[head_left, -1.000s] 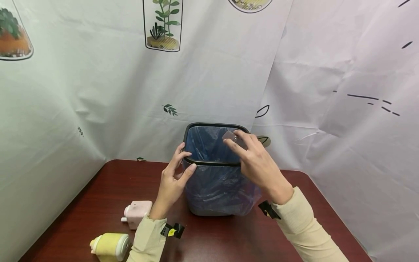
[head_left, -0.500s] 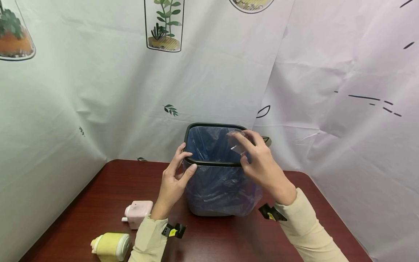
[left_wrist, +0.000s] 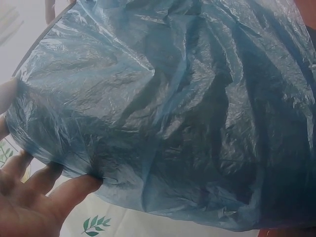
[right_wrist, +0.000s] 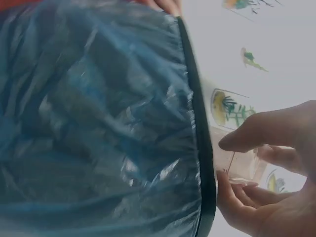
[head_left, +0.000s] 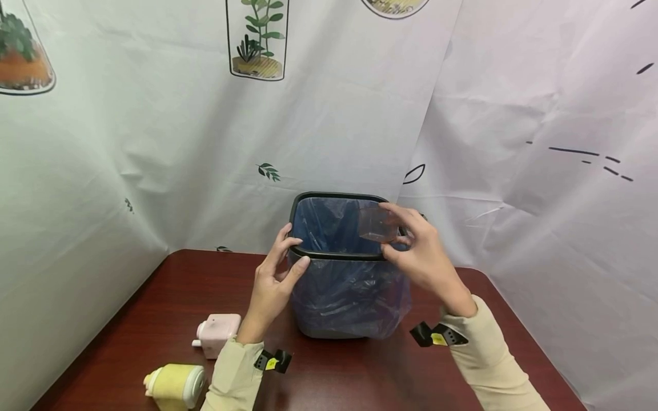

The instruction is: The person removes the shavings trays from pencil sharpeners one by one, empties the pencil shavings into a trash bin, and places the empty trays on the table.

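Observation:
A bin with a black rim (head_left: pixel 339 257) is lined with a translucent blue bag (head_left: pixel 344 291) that folds down over its outside. My left hand (head_left: pixel 272 285) grips the rim at the near left corner, thumb outside and fingertips over the edge. In the left wrist view the fingers of that hand (left_wrist: pixel 44 192) lie against the bag. Over the bin's mouth on the right, my right hand (head_left: pixel 424 254) pinches a small clear plastic box (head_left: pixel 377 224) between thumb and fingers. The right wrist view shows this clear box (right_wrist: pixel 242 165) just beyond the rim.
On the left of the dark red table (head_left: pixel 329 377) lie a pink pencil sharpener (head_left: pixel 221 334) with a white handle and a yellow-and-white one (head_left: pixel 175 385). White printed cloth (head_left: pixel 334 125) hangs close behind the bin and along both sides.
My right hand has shifted slightly right and turned over the bin's mouth, bringing more of the clear box into view. The left hand keeps its grip on the rim.

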`<action>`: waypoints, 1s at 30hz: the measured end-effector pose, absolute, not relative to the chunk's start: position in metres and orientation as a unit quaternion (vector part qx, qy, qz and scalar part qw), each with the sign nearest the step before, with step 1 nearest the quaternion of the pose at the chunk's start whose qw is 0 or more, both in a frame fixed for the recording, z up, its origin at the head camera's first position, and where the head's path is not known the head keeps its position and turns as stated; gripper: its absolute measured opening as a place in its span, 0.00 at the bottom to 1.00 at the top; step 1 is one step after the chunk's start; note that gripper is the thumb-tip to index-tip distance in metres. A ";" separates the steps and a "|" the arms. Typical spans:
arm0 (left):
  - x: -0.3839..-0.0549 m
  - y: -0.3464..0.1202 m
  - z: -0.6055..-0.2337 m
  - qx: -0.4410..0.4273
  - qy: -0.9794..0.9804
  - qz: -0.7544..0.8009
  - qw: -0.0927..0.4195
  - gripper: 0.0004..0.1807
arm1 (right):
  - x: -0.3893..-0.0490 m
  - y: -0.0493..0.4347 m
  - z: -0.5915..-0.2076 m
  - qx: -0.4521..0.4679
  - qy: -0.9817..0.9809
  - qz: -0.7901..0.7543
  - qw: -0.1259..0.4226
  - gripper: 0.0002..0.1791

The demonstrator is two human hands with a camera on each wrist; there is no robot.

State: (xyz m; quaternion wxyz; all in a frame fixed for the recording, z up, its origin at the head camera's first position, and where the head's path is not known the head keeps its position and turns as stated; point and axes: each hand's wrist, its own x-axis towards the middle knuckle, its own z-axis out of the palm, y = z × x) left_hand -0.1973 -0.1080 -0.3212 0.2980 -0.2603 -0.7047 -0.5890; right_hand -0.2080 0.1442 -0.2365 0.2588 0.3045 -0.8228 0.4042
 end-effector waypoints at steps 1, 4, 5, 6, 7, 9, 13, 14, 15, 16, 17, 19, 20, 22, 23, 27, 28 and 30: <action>-0.197 -0.108 -0.321 -0.260 -0.705 -0.589 0.298 0.20 | -0.206 0.144 -0.234 0.298 -0.819 0.427 0.242 0.36; -0.196 -0.108 -0.321 -0.255 -0.708 -0.587 0.297 0.20 | -0.205 0.147 -0.234 0.288 -0.806 0.473 0.207 0.37; -0.196 -0.109 -0.321 -0.253 -0.709 -0.588 0.296 0.20 | -0.205 0.147 -0.235 0.286 -0.805 0.479 0.201 0.37; -0.195 -0.109 -0.321 -0.250 -0.710 -0.588 0.295 0.20 | -0.205 0.148 -0.236 0.285 -0.805 0.481 0.196 0.37; -0.195 -0.109 -0.321 -0.248 -0.711 -0.588 0.295 0.20 | -0.206 0.149 -0.237 0.288 -0.805 0.482 0.194 0.37; -0.194 -0.109 -0.321 -0.247 -0.712 -0.589 0.293 0.20 | -0.209 0.152 -0.240 0.291 -0.804 0.483 0.190 0.37; -0.195 -0.107 -0.321 -0.249 -0.710 -0.589 0.295 0.20 | -0.209 0.157 -0.240 0.293 -0.798 0.499 0.169 0.36; -0.195 -0.106 -0.321 -0.251 -0.709 -0.588 0.296 0.20 | -0.209 0.159 -0.240 0.292 -0.793 0.509 0.161 0.36; -0.195 -0.106 -0.321 -0.253 -0.708 -0.588 0.297 0.20 | -0.209 0.160 -0.240 0.291 -0.786 0.524 0.150 0.36; -0.196 -0.105 -0.321 -0.255 -0.708 -0.587 0.299 0.20 | -0.209 0.161 -0.239 0.289 -0.779 0.539 0.138 0.36; -0.196 -0.105 -0.321 -0.256 -0.707 -0.587 0.300 0.20 | -0.208 0.161 -0.239 0.284 -0.771 0.556 0.124 0.36; -0.196 -0.105 -0.321 -0.257 -0.706 -0.587 0.300 0.20 | -0.207 0.162 -0.238 0.276 -0.751 0.591 0.097 0.36; -0.197 -0.105 -0.321 -0.258 -0.706 -0.587 0.301 0.20 | -0.207 0.163 -0.238 0.271 -0.741 0.608 0.084 0.36; -0.197 -0.106 -0.321 -0.258 -0.707 -0.587 0.300 0.20 | -0.206 0.163 -0.237 0.264 -0.723 0.636 0.062 0.36; -0.197 -0.106 -0.321 -0.257 -0.707 -0.587 0.299 0.20 | -0.205 0.163 -0.237 0.261 -0.713 0.648 0.052 0.36; -0.197 -0.106 -0.319 -0.255 -0.710 -0.585 0.297 0.20 | -0.205 0.164 -0.235 0.255 -0.671 0.696 0.014 0.38; -0.197 -0.106 -0.319 -0.254 -0.711 -0.585 0.297 0.20 | -0.206 0.165 -0.234 0.253 -0.663 0.705 0.005 0.39; -0.197 -0.107 -0.319 -0.252 -0.713 -0.583 0.296 0.20 | -0.206 0.165 -0.234 0.248 -0.649 0.719 -0.009 0.39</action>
